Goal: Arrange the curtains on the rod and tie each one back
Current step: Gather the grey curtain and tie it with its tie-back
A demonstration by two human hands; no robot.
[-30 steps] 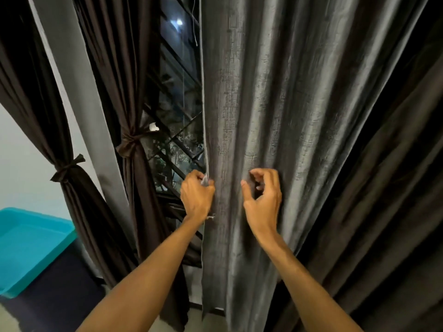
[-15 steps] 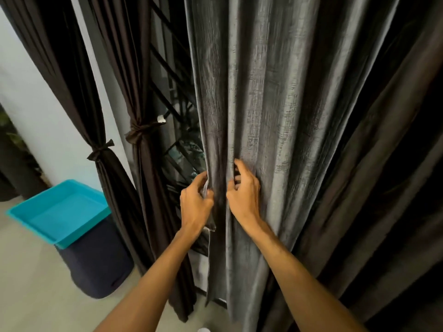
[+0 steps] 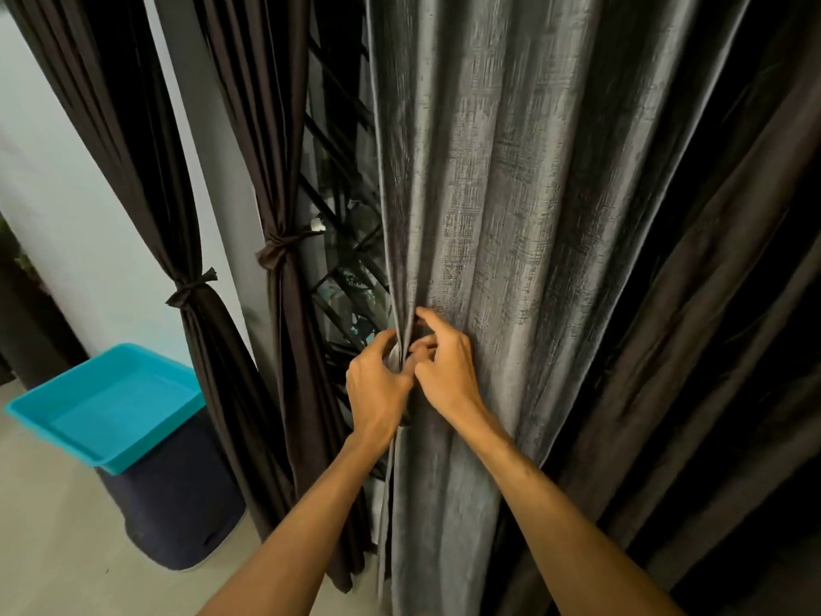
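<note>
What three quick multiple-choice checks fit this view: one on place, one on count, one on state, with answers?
1. Where is the tray?
A. On the bin, lower left
B. Hung on a rod
C. In a hand

2. How many dark curtains at left are tied back?
A. None
B. Two
C. Four

3. What are the left hand and right hand doing?
A. Hanging idle
B. Lifting the tray
C. Gripping the grey curtain

Answers:
1 A: the blue tray rests on top of the dark bin by the wall.
2 B: both are cinched at mid-height by a knot.
3 C: both hands' fingers curl into folds at the grey curtain's left edge, and it is not yet tied.
</note>
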